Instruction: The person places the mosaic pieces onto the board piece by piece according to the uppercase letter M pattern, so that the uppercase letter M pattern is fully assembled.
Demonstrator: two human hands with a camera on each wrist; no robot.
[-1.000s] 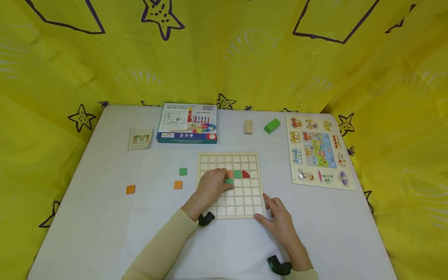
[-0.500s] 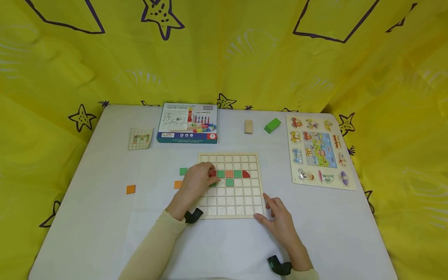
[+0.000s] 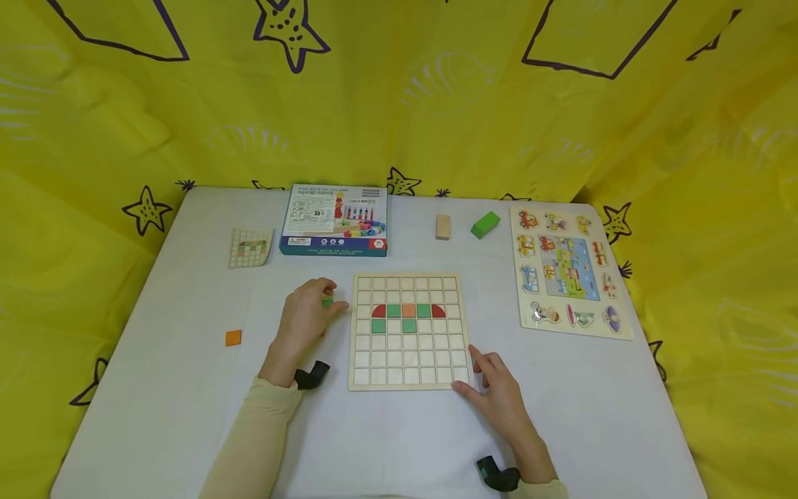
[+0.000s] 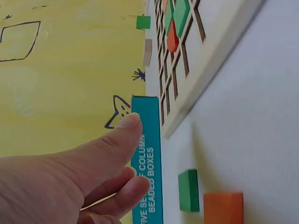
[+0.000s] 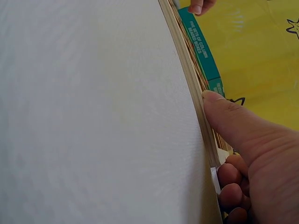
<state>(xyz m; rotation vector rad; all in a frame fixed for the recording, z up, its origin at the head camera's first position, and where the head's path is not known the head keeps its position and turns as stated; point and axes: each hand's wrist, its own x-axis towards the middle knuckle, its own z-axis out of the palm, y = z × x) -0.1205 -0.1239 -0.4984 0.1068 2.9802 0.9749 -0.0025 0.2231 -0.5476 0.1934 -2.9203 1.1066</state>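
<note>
Orange tile (image 4: 223, 208) (wrist view only)

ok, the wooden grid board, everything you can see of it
The grid board is a pale, wood-looking square tray lying flat on the white table, divided into a grid of small square cells. Most cells are bare. One row holds a red quarter-round, green, orange, green and a second red quarter-round tile; below it sit two green tiles. The right hand touches its near right corner, thumb against the edge. The left hand is off the board, to its left.
</note>
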